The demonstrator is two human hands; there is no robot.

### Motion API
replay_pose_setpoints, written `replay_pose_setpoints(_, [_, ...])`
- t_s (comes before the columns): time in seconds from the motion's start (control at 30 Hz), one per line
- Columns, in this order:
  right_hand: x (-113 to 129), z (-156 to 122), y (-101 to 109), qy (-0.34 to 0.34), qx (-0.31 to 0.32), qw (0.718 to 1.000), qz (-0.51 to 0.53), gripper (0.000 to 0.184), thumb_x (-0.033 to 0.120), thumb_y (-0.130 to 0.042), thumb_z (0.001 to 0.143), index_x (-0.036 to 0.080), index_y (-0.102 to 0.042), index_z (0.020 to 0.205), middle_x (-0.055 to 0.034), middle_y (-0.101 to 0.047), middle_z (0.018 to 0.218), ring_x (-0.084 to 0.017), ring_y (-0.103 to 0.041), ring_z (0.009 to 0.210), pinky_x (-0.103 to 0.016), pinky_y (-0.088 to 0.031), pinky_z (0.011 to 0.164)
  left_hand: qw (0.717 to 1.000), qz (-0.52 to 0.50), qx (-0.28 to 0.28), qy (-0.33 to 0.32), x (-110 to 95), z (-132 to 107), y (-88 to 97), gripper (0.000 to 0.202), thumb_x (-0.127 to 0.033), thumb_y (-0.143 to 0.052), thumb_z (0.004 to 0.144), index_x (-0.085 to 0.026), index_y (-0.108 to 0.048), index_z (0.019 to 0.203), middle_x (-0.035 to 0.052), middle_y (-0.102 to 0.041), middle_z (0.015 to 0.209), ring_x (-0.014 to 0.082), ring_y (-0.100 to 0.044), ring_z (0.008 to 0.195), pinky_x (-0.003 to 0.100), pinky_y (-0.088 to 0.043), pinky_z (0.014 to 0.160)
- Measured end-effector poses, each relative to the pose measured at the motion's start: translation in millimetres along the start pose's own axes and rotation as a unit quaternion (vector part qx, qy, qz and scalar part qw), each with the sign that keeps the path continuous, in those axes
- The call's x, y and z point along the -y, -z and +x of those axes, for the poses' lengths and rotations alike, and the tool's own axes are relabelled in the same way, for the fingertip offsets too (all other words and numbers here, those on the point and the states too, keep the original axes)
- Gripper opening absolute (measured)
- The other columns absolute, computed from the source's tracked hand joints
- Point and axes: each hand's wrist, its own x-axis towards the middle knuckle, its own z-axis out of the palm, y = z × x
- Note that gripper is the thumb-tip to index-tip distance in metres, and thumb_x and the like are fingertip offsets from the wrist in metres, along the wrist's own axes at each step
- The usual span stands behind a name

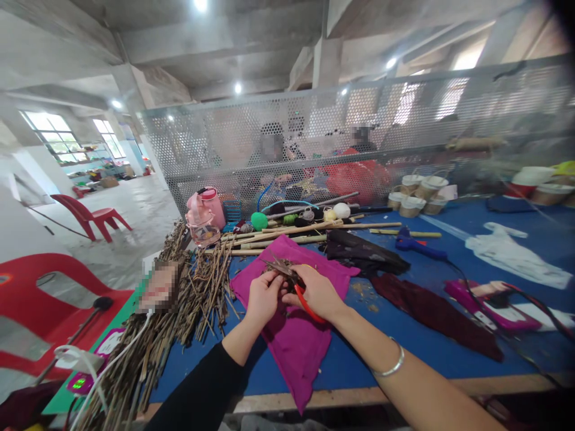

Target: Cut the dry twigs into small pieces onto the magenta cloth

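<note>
My left hand [263,296] is closed around a small bunch of dark twigs [279,267] held over a magenta cloth [291,317] on the blue table [386,359]. My right hand [317,290] grips red-handled scissors [308,306], with the blades hidden among the twigs. The two hands touch each other above the cloth. A silver bangle [390,366] sits on my right wrist.
A big pile of dry twigs [179,311] lies to the left. Bamboo sticks [291,233], yarn balls, a pink jug [205,215], dark cloths [431,314], a blue glue gun [415,244] and small baskets [420,194] lie around. Two people sit behind a mesh screen [314,137]. Red chairs stand left.
</note>
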Motion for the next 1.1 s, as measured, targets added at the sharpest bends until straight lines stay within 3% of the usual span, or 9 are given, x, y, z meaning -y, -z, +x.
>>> replay_pose_setpoints(0.3, [-1.9, 2.6, -3.4, 0.034, -0.018, 0.999, -0.022, 0.056, 0.050, -0.067, 0.064, 0.015, -0.052, 0.105, -0.0105, -0.058, 0.091, -0.024, -0.053, 0.082, -0.036, -0.042, 0.073, 1.000, 0.002, -0.002, 0.013, -2.4, -3.5, -3.6, 0.018, -0.028, -0.063, 0.065, -0.012, -0.068, 0.073, 0.0023, -0.062, 0.060, 0.0109, -0.055, 0.052, 0.020, -0.044, 0.051])
replay_pose_setpoints(0.53, [3.4, -1.1, -1.5, 0.012, -0.018, 1.000, 0.016, 0.046, 0.050, -0.063, 0.070, 0.019, -0.055, 0.102, -0.0075, -0.061, 0.089, -0.021, -0.056, 0.081, -0.031, -0.044, 0.072, 0.999, 0.030, 0.019, -0.025, -4.5, -5.9, -2.5, 0.023, -0.031, -0.058, 0.072, -0.013, -0.068, 0.083, 0.0013, -0.062, 0.063, 0.0107, -0.053, 0.055, 0.019, -0.041, 0.049])
replay_pose_setpoints(0.73, [2.7, -0.9, -3.2, -0.007, -0.017, 1.000, 0.019, 0.044, 0.050, -0.061, 0.071, 0.022, -0.055, 0.105, -0.0056, -0.064, 0.091, -0.021, -0.059, 0.084, -0.030, -0.044, 0.074, 0.996, 0.061, 0.027, -0.066, -2.7, -4.9, -0.1, 0.026, -0.030, -0.057, 0.074, -0.014, -0.067, 0.092, 0.0043, -0.067, 0.079, 0.0141, -0.058, 0.068, 0.022, -0.045, 0.061])
replay_pose_setpoints(0.9, [2.3, -2.1, -1.7, -0.020, 0.003, 1.000, 0.018, 0.045, 0.051, -0.060, 0.072, 0.024, -0.055, 0.107, -0.0043, -0.065, 0.089, -0.020, -0.060, 0.083, -0.029, -0.044, 0.072, 0.998, 0.035, 0.020, -0.038, -0.7, -2.2, 0.3, 0.030, -0.030, -0.059, 0.072, -0.015, -0.066, 0.097, 0.0036, -0.068, 0.078, 0.0130, -0.058, 0.063, 0.021, -0.045, 0.055])
replay_pose_setpoints(1.1, [3.8, -0.9, -1.6, 0.002, -0.010, 1.000, -0.022, 0.055, 0.049, -0.066, 0.065, 0.017, -0.053, 0.107, -0.0100, -0.061, 0.095, -0.024, -0.057, 0.088, -0.035, -0.043, 0.076, 0.999, -0.040, -0.022, 0.007, -3.4, -1.2, -2.4, 0.024, -0.025, -0.067, 0.064, -0.012, -0.067, 0.084, 0.0034, -0.066, 0.070, 0.0086, -0.055, 0.055, 0.017, -0.043, 0.052])
